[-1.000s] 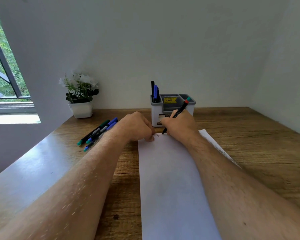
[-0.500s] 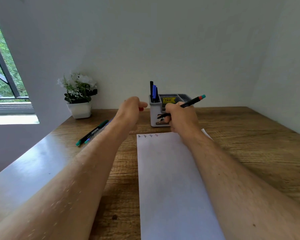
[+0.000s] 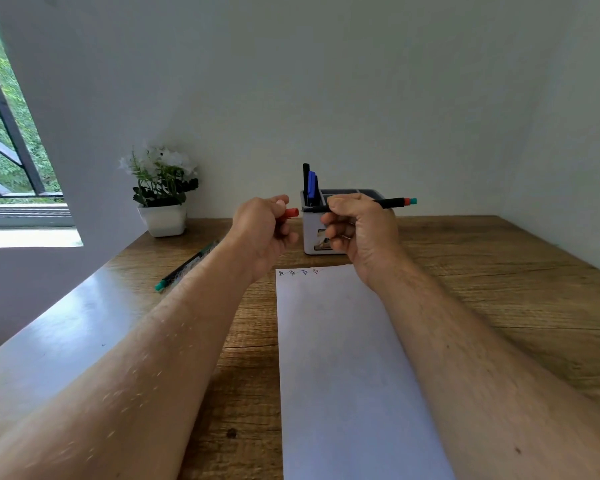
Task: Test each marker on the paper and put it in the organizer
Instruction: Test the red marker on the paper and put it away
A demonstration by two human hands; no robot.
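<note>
Fingers of the right hand (image 3: pixel 357 233) grip a black marker (image 3: pixel 388 203) level at frame centre, before the organizer (image 3: pixel 312 233); the left hand (image 3: pixel 264 226) pinches its red cap (image 3: pixel 291 212). Marks sit on the paper (image 3: pixel 343 358), so capping seems in hand. Next, the cap must meet the tip squarely.
</note>
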